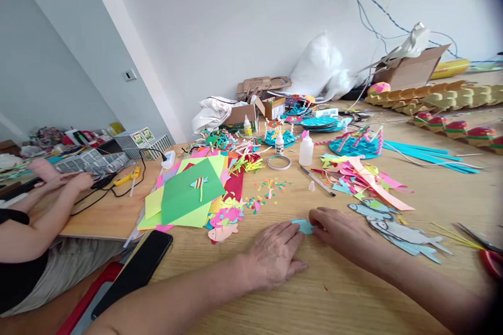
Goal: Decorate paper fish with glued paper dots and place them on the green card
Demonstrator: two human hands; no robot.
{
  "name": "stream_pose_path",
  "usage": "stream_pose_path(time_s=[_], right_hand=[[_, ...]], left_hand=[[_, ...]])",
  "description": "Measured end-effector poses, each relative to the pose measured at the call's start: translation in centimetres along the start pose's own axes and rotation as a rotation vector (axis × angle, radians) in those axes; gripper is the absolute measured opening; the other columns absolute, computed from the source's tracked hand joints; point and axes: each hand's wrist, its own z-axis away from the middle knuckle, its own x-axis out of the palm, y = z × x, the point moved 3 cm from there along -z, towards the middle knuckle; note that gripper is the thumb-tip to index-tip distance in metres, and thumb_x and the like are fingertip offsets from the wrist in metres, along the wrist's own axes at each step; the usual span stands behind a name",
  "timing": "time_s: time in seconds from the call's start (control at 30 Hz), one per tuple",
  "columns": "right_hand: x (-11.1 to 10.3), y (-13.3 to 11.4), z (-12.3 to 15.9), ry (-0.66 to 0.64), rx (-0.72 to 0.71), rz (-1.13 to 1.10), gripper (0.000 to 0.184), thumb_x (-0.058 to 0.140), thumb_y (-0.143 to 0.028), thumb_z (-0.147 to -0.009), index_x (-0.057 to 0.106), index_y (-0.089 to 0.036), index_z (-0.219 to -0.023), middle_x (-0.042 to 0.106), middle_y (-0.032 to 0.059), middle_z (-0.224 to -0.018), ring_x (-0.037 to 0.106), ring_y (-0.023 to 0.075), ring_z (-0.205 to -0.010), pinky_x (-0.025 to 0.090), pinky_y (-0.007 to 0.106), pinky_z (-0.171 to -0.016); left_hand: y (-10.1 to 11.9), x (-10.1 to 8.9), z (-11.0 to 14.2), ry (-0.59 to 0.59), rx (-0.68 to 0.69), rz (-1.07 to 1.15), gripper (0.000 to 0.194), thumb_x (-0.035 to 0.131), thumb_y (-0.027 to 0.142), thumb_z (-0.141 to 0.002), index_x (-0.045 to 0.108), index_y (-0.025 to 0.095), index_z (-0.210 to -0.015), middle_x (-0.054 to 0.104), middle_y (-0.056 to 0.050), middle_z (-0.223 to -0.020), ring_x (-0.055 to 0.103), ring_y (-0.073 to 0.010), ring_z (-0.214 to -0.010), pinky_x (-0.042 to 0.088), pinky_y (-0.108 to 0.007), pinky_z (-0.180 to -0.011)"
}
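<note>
Blue paper [302,226]: ends hidden under left hand [275,252] and right hand [336,227], whole shape can't tell. Right hand's fingertips tucked down, pinch or just touch can't tell. Red scissors [489,261]: handle cut off by right edge, dark there. Bumpy egg-box strips [451,98]: run off right edge. Other person [23,261]: cut off by left edge. Words on little white bottle [279,143]: too tiny to read.

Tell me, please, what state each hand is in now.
Left hand: open, flat, fingertips at the light-blue paper cutout.
Right hand: fingers curled at its other end; grip cannot be told.
</note>
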Motion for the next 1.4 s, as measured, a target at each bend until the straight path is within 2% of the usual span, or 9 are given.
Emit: stream_pose_path(time_s=[0.07,0.23,0.67,0.9,1.03,1.2,1.4], right_hand=[[0.1,0.2,-0.1,0.022,-0.006,-0.01,0.017,0.037,-0.018,-0.075,0.054,-0.019,-0.074,0.06,0.0049,-0.079,0.056,0.0161,-0.069,0.027,0.025,-0.053],[0.3,0.3,0.1,-0.022,0.003,-0.049,0.017,0.038,-0.02,-0.076,0.054,-0.02,-0.071,0.062,0.0049,-0.077,0.056,0.0169,-0.069,0.028,0.025,-0.053],[0.5,0.4,0.5,-0.017,0.026,0.005,0.019,0.035,-0.02,-0.077,0.054,-0.019,-0.072,0.064,0.007,-0.077,0.058,0.0184,-0.07,0.029,0.025,-0.053],[1.2,0.3,0.1,0.065,0.061,0.001,0.02,0.032,-0.019,-0.08,0.052,-0.018,-0.073,0.064,0.0061,-0.076,0.059,0.0177,-0.067,0.026,0.026,-0.051],[1.4,0.2,0.3,0.061,0.08,0.002,0.019,0.034,-0.02,-0.08,0.051,-0.018,-0.073,0.064,0.0062,-0.076,0.059,0.018,-0.066,0.024,0.026,-0.05],[1.4,0.3,0.3,0.071,0.067,-0.013,0.018,0.034,-0.018,-0.08,0.052,-0.018,-0.074,0.064,0.0048,-0.076,0.059,0.0175,-0.067,0.025,0.026,-0.051],[1.6,0.7,0.1,0.096,0.026,-0.054,0.017,0.035,-0.018,-0.079,0.051,-0.019,-0.074,0.064,0.0034,-0.074,0.058,0.0175,-0.067,0.026,0.025,-0.052]], left_hand=[[-0.1,0.1,0.0,0.002,-0.001,0.002,0.049,0.041,0.041,-0.082,0.035,0.012,-0.121,0.04,-0.011,-0.127,0.033,-0.0211,-0.119,0.027,-0.034,-0.101],[-0.2,0.1,-0.1,0.007,0.01,-0.01,0.047,0.042,0.041,-0.081,0.038,0.012,-0.118,0.04,-0.013,-0.126,0.034,-0.0218,-0.118,0.029,-0.034,-0.099],[-0.4,0.1,-0.3,0.039,0.016,0.034,0.043,0.044,0.038,-0.081,0.041,0.013,-0.116,0.042,-0.01,-0.124,0.037,-0.0205,-0.116,0.029,-0.032,-0.1],[-0.5,0.2,-0.4,0.052,-0.015,0.068,0.04,0.044,0.036,-0.081,0.043,0.016,-0.116,0.042,-0.008,-0.123,0.034,-0.0196,-0.117,0.026,-0.03,-0.102],[-0.5,0.0,-0.5,0.043,-0.047,0.094,0.034,0.043,0.033,-0.082,0.045,0.018,-0.113,0.044,-0.006,-0.119,0.034,-0.0184,-0.115,0.027,-0.03,-0.101],[-0.4,-0.2,-0.6,0.037,-0.06,0.101,0.03,0.042,0.03,-0.083,0.047,0.019,-0.11,0.045,-0.005,-0.115,0.036,-0.0172,-0.112,0.028,-0.029,-0.1],[-0.6,-0.3,-0.5,0.034,-0.037,0.08,0.033,0.044,0.03,-0.082,0.045,0.019,-0.113,0.045,-0.005,-0.116,0.037,-0.0178,-0.112,0.029,-0.029,-0.099]])
